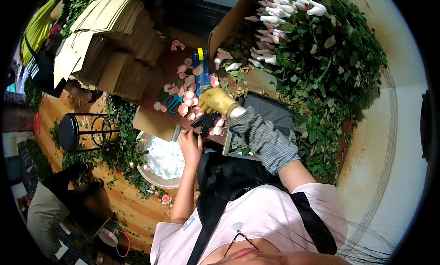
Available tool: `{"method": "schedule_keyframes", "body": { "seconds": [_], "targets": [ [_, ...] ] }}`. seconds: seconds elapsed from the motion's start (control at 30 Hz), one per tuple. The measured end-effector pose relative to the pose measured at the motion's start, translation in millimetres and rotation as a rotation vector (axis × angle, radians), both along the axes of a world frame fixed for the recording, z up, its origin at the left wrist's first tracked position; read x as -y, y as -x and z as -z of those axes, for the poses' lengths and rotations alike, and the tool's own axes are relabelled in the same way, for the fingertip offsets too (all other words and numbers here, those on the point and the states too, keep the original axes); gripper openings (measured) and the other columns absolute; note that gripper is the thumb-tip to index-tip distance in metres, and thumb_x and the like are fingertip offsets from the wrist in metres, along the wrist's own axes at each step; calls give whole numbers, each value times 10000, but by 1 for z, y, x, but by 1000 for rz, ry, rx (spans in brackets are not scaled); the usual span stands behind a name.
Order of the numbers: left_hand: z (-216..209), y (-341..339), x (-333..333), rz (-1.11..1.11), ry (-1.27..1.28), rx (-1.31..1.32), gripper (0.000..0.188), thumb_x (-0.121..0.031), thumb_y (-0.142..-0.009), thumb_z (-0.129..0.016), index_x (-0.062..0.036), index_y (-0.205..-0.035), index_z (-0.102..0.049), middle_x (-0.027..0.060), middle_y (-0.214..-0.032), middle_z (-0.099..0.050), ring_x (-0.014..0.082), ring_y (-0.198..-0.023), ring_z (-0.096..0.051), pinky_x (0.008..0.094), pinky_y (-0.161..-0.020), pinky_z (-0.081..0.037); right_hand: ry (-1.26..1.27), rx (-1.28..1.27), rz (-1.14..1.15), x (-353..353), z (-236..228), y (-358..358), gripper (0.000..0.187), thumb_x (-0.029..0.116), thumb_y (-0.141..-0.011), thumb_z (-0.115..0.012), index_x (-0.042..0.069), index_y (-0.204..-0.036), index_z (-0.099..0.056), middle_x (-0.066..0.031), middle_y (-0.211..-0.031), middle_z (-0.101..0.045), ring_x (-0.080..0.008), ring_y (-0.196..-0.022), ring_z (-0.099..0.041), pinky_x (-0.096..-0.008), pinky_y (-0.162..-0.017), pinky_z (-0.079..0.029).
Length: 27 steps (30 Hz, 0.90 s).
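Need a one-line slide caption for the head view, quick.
Yellow-gloved right hand grips black-handled shears; bare left hand rests beside them on the petal-strewn wooden table.

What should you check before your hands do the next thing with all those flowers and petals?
1. Right hand gloved in yellow: ok.
2. Left hand gloved: not ok, it is bare.
3. Dark tool held firmly by the right hand: cannot tell.
4. Teal scissors easy to reach: ok, among pink petals.
5. Worktop free of loose bits: not ok, petals are scattered.
6. Wrapped roses nearby: ok, heaped upper right.
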<state>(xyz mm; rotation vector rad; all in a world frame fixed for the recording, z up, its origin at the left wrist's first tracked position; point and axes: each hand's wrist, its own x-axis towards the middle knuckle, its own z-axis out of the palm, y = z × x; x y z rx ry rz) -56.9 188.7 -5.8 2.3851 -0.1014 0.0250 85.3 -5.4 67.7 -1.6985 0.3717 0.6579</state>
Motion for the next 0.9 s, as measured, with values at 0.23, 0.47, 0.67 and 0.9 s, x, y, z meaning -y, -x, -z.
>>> {"method": "schedule_keyframes", "body": {
  "seconds": [0.23,0.47,0.67,0.9],
  "targets": [
    [-12,-6,1,73,28,101,365,-81,-832,-727,14,-1175,-646,204,-1186,-565,396,-1141,-524,474,-1010,-419,347,165,-196,-4,-80,35,366,353,-971,-622,12,-1057,-720,-119,-904,-744,-233,-768,-729,-366,-708,-580],
    [-5,-17,-8,50,17,59,274,-108,-900,-686,-41,-1165,-670,178,-1191,-587,363,-1145,-531,447,-1004,-427,136,-188,92,130,-129,95,436,406,-999,-605,10,-860,-722,-132,-750,-729,-189,-650,-703,-298,-570,-571],
    [-16,-24,-12,60,13,80,221,-96,-904,-671,-38,-1118,-680,181,-1212,-579,377,-1157,-520,469,-987,-435,877,-632,-878,149,-129,135,680,567,-998,-440,-2,-830,-775,-90,-720,-732,-266,-695,-703,-376,-747,-570],
    [-14,-39,-16,46,53,81,204,-95,-921,-661,-46,-1116,-691,138,-1180,-614,336,-1129,-553,428,-989,-431,121,314,-325,94,-138,42,466,398,-993,-593,19,-1263,-620,-124,-1084,-697,-150,-929,-636,-304,-791,-520]
  ]
}}
